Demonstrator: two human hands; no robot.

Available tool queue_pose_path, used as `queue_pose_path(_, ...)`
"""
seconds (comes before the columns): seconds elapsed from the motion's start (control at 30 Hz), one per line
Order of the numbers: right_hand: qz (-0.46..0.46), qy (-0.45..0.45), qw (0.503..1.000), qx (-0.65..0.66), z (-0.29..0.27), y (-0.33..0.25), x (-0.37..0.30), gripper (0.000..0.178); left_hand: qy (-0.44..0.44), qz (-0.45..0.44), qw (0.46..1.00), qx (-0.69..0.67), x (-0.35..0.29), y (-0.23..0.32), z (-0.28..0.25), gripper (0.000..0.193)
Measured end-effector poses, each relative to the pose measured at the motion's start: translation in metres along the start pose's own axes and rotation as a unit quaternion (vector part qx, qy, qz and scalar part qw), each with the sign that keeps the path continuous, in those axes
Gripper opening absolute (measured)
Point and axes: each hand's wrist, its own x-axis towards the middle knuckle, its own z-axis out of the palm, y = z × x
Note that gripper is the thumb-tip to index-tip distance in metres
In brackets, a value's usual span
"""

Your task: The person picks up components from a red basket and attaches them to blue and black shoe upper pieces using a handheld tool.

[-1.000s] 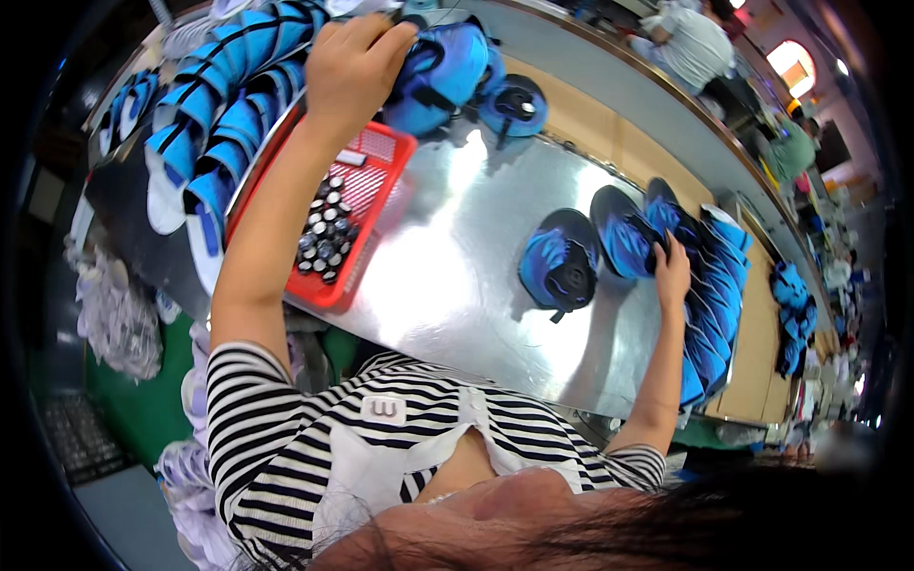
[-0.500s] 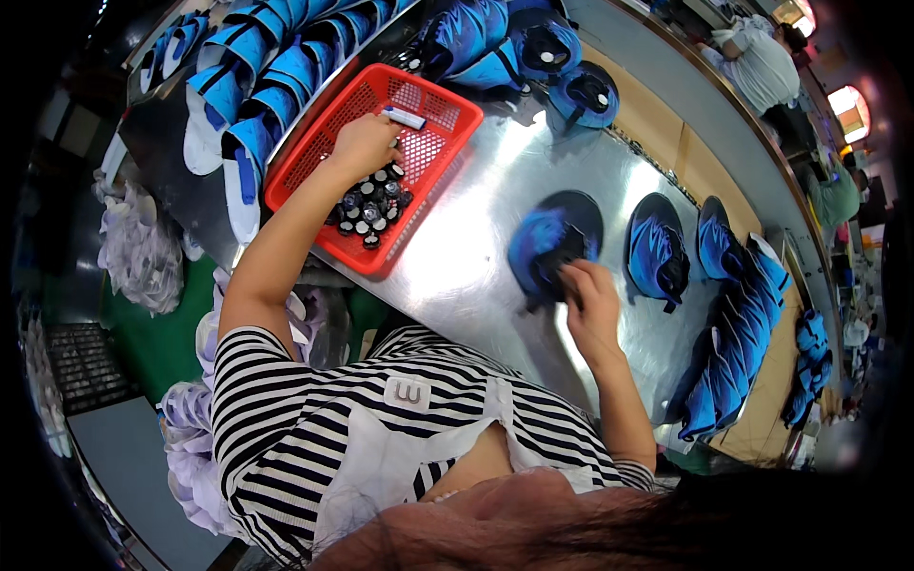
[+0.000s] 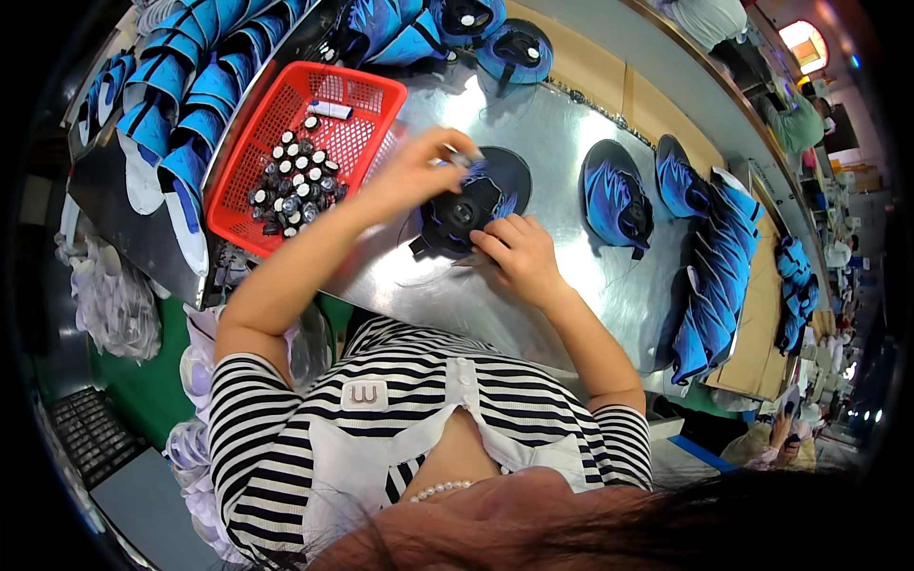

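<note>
A blue-and-black shoe upper (image 3: 514,176) lies on the metal table in front of me, with a dark round piece visible in its middle. My left hand (image 3: 419,173) is above its left side. Its fingers are pinched round a small dark piece (image 3: 462,157), blurred, whose kind I cannot make out. At the near edge of the upper, my right hand (image 3: 522,252) is closed on its black strap-like part. To the left stands a red plastic basket (image 3: 376,81) of small black knobs (image 3: 300,176) with white tops, and a white-and-blue marker-like tube (image 3: 329,110) lies in it.
More uppers (image 3: 617,195) lie to the right, beside an overlapping row of blue ones (image 3: 714,276). Others (image 3: 514,52) sit at the back. Blue-and-white uppers (image 3: 181,95) line the rack at left. Bagged pale items (image 3: 114,295) hang below it. Co-workers are farther right.
My left hand has come out of the basket and over to the upper with a small piece. My right hand stays at the upper, now turned and nearer my left hand. The view has shifted.
</note>
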Motion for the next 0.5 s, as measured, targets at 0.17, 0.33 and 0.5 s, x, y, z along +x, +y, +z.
queue_pose_path(0.17, 0.296, 0.216, 0.775, 0.515, -0.014, -0.01, -0.005, 0.006, 0.015, 0.046, 0.989, 0.139, -0.009, -0.03, 0.039, 0.033)
queue_pose_path(0.33, 0.266, 0.306, 0.634, 0.658, -0.041, -0.016, -0.008, 0.01, 0.016, -0.088, 0.994, -0.066, -0.028, -0.015, 0.048, 0.023)
queue_pose_path(0.5, 0.393, 0.212, 0.736, 0.509, -0.033, -0.037, -0.011, 0.007, 0.014, -0.11, 0.956, -0.273, -0.045, 0.007, 0.06, 0.024)
